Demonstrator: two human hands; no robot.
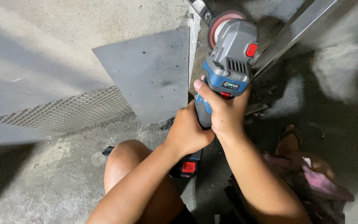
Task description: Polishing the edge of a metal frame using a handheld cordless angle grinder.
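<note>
Both hands, left hand [187,132] and right hand [224,112], clamp the blue-grey cordless angle grinder [228,62], its red disc [220,25] against the grey metal bar [295,31]. Risk: the disc snags, kicks back toward the bare knee [125,159].

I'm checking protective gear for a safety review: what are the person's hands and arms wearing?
Nothing shows on either. The left hand and right hand are bare, with no gloves, rings or watch visible. Both forearms are uncovered to the frame's bottom edge, with no sleeves in view.
</note>
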